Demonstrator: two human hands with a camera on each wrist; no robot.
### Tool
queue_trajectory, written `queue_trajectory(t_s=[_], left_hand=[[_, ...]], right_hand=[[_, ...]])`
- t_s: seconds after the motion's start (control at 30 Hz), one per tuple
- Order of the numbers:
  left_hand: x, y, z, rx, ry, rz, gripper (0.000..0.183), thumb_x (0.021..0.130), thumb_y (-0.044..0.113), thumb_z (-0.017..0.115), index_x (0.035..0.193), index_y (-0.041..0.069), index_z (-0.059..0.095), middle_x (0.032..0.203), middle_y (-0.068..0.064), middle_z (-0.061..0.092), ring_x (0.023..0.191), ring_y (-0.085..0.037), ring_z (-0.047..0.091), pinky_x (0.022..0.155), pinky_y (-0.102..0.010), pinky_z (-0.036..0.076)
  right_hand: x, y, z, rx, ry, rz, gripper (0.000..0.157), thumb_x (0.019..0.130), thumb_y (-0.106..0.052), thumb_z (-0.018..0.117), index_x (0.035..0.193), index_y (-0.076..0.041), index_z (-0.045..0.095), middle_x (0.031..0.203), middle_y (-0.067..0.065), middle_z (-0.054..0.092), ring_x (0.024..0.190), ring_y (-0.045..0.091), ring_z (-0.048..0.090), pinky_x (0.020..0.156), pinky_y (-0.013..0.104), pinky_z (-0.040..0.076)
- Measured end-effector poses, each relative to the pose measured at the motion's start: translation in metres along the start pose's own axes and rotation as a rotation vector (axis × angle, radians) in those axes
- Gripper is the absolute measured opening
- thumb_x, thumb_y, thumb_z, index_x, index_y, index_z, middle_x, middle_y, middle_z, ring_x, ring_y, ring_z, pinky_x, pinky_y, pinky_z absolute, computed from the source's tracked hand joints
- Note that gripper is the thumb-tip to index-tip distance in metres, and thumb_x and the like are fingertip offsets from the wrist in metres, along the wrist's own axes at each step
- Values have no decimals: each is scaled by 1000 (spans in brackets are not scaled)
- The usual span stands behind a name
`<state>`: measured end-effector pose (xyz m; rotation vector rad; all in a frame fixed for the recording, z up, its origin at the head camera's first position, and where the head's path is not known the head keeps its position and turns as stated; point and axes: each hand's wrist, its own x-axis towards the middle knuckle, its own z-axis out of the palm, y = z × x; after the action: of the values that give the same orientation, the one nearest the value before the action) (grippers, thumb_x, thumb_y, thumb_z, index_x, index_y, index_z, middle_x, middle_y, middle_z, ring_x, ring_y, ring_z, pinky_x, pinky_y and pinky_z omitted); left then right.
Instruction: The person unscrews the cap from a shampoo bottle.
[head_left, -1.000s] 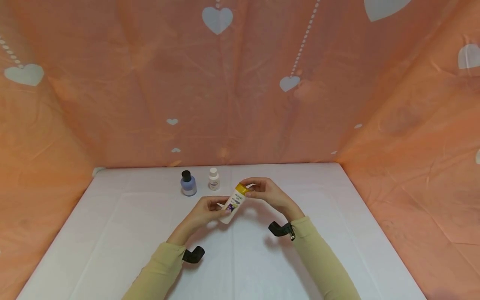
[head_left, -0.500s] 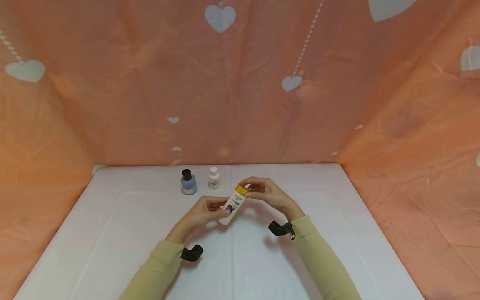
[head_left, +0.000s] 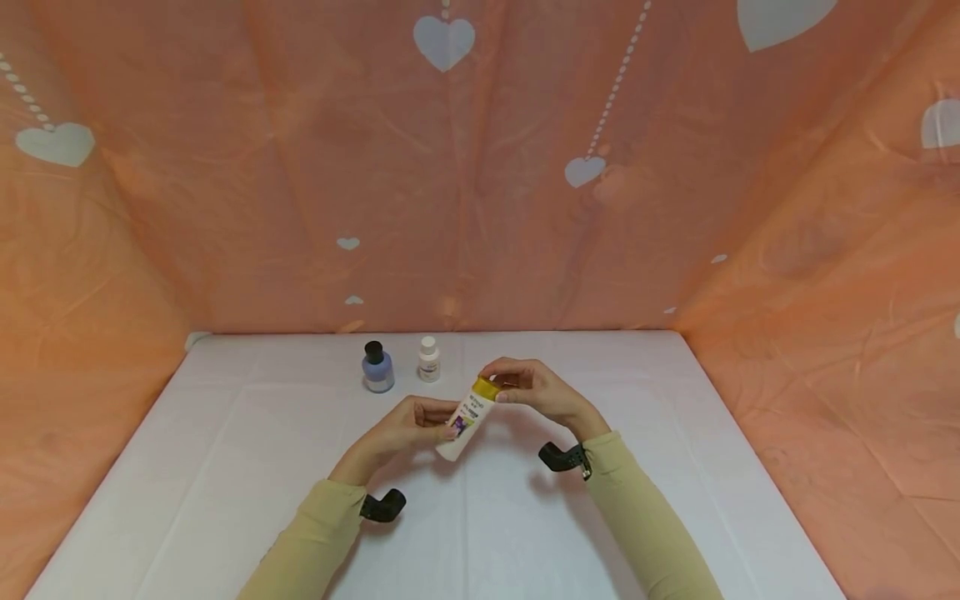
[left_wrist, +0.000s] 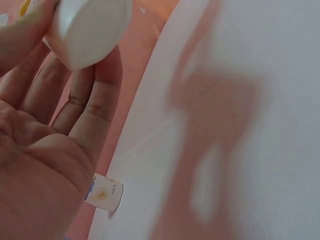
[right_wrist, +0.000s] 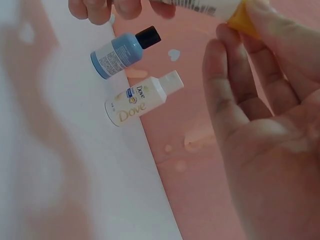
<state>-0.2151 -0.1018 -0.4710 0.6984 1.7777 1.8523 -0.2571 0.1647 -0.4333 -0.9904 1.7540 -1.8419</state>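
A white bottle with a yellow cap and a purple-marked label is held tilted above the table, its cap end up and to the right. My left hand grips the bottle's body between thumb and fingers. At the other end, my right hand pinches the yellow cap with thumb and fingertips. The left wrist view shows the white base of the bottle over the fingers. In the right wrist view the thumb lies on the yellow cap, and a barcode shows on the bottle.
Behind the left hand stand a blue bottle with a black cap and a small white Dove bottle, both upright. They rest on a white-covered table. An orange curtain with pale hearts hangs along the back and sides.
The held bottle has shifted slightly down in the head view and its base shows a little more below the left thumb. Both hands keep their hold on it.
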Motion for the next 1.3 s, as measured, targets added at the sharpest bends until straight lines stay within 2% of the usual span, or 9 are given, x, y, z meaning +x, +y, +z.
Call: queue_trajectory(t_s=[0.13,0.3,0.43,0.63,0.8,0.97,1.13,1.3], left_hand=[[1,-1,1,9,19,-1,48,89,3,66,132,-10,50,123,-22,60,104,-18,63,82,-28,53],[3,-4,4,14,118,-3,50,88,6,69,132,-9,50,124,-22,59,103,-22,63,83,-30,53],[5,-7,6,36,221,30,50,86,6,71,131,-8,53,121,-23,61,102,-24,64,82,-30,53],[7,-9,10,118,363,75,48,83,4,74,127,-7,57,113,-23,64,93,-24,67,76,-28,55],[9,-9,14,124,462,94,46,81,-2,74,124,-8,60,110,-25,65,88,-23,68,71,-26,55],[11,-7,17,117,517,111,44,78,-6,75,120,-9,61,108,-26,65,86,-23,68,70,-25,55],[12,-8,20,128,561,74,43,75,-5,78,116,-6,65,106,-21,67,84,-23,69,68,-25,55],[14,-9,24,115,562,74,42,74,-7,78,114,-7,66,105,-22,68,88,-33,68,69,-26,56]], right_hand=[[0,-2,1,-10,2,7,34,90,6,61,123,7,57,121,15,59,108,29,56,90,37,50],[0,-6,7,-18,91,47,45,89,2,65,132,2,52,128,16,56,112,30,56,92,38,50],[1,-7,19,-4,235,54,52,84,6,69,132,3,49,126,18,54,105,28,58,86,35,53],[6,-2,43,-40,531,44,49,78,10,73,122,7,52,110,17,56,93,24,60,77,26,54],[7,-12,69,-103,658,48,47,77,3,77,116,9,52,109,24,56,94,32,59,78,23,53],[11,-17,88,-116,776,11,48,76,3,78,115,10,52,108,23,58,92,31,60,76,22,53],[17,-15,97,-108,891,-28,46,75,-1,80,112,11,55,103,22,60,87,29,60,71,22,53],[19,-13,100,-135,963,-30,41,75,-4,81,106,10,57,98,22,60,85,32,60,68,22,51]])
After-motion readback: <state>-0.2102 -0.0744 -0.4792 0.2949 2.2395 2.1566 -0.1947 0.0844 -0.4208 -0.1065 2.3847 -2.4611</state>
